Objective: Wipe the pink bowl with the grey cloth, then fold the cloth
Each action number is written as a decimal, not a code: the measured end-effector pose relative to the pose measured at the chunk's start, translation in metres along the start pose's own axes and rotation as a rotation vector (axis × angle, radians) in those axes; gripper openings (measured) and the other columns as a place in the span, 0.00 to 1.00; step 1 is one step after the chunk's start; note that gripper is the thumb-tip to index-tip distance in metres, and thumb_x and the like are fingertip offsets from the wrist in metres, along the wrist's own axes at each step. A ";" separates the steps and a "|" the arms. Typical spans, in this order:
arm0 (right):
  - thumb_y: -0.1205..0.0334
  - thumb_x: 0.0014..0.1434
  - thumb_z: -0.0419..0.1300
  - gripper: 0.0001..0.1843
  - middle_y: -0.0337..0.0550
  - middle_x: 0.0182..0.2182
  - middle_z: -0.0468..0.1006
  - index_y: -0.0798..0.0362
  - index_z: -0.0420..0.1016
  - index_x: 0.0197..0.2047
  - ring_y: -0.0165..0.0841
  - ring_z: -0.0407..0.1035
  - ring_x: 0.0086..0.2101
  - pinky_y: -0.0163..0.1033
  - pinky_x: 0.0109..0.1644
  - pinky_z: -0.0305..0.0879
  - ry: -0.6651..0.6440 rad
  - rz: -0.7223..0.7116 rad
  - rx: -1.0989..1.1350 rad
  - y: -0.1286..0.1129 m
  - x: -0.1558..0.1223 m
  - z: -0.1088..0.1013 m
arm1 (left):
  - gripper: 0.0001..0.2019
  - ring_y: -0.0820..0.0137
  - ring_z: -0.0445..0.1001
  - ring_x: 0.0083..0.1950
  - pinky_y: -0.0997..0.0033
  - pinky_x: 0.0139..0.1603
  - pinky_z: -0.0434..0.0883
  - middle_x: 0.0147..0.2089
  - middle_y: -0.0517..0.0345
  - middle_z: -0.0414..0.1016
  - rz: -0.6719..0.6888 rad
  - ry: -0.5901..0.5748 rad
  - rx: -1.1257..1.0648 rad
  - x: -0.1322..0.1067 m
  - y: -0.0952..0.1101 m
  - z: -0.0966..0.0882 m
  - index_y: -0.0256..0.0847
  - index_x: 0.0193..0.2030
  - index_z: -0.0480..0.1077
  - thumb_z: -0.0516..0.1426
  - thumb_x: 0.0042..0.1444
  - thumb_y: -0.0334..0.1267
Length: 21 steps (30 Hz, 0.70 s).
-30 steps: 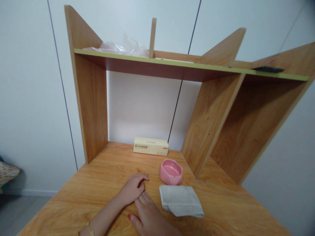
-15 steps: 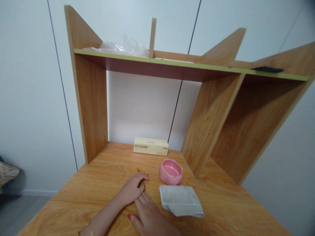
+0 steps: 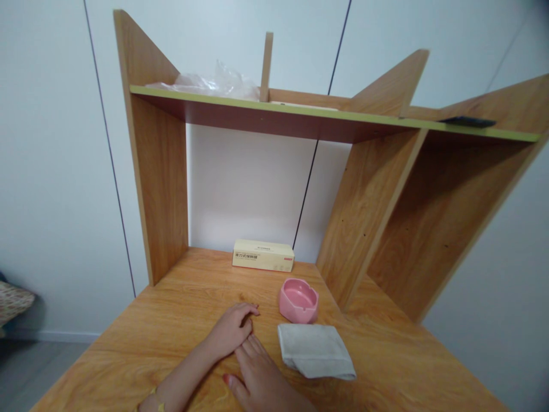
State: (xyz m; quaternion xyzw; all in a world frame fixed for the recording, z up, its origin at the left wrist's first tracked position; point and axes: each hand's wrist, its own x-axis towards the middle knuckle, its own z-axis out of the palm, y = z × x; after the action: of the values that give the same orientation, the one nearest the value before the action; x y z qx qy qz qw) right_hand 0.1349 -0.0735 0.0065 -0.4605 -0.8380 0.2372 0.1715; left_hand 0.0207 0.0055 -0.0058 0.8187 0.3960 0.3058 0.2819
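My left hand (image 3: pixel 234 327) rests on the wooden desk (image 3: pixel 141 337), its fingers loosely bent and apart from the thumb, holding nothing. Flat beside it lies my right hand (image 3: pixel 261 369), fingers stretched out and their tips touching the left hand near the thumb. Just right of my right hand is a folded grey cloth (image 3: pixel 315 348). Behind the cloth stands a pink faceted ashtray (image 3: pixel 299 300) with notches in its rim; no contents show inside. A cream cling film box (image 3: pixel 263 257) sits farther back on the desk.
A wooden shelf unit (image 3: pixel 158 189) rises from the desk's back, with upright side panels and a divider (image 3: pixel 373 212). On its top board lie a crumpled clear plastic bag (image 3: pixel 218 83) and a dark flat object (image 3: pixel 467 121). Patterned fabric (image 3: pixel 15 300) shows at far left.
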 end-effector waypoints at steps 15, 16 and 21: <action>0.61 0.60 0.42 0.19 0.50 0.36 0.77 0.53 0.66 0.50 0.39 0.71 0.37 0.39 0.39 0.60 0.440 0.549 -0.496 0.024 -0.006 -0.108 | 0.17 0.69 0.66 0.54 0.69 0.56 0.61 0.50 0.52 0.71 0.022 0.048 -0.002 -0.001 -0.003 0.006 0.39 0.41 0.69 0.48 0.48 0.22; 0.59 0.60 0.43 0.21 0.53 0.36 0.77 0.55 0.63 0.54 0.41 0.71 0.38 0.41 0.39 0.61 0.424 0.648 -0.536 0.036 -0.006 -0.117 | 0.17 0.69 0.66 0.53 0.69 0.56 0.61 0.50 0.52 0.71 0.026 0.049 0.011 -0.001 -0.003 0.006 0.39 0.41 0.69 0.48 0.47 0.22; 0.55 0.58 0.46 0.20 0.56 0.37 0.77 0.57 0.70 0.47 0.42 0.71 0.39 0.39 0.36 0.61 0.290 0.762 -0.460 0.090 -0.004 -0.132 | 0.18 0.68 0.66 0.53 0.67 0.55 0.62 0.51 0.52 0.70 0.045 0.047 0.082 -0.002 -0.001 0.007 0.40 0.42 0.69 0.47 0.47 0.22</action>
State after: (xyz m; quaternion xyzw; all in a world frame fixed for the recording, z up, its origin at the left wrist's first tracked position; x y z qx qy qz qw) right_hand 0.2662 -0.0039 0.0658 -0.7899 -0.6074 0.0242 0.0811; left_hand 0.0243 0.0029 -0.0113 0.8308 0.3961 0.3147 0.2318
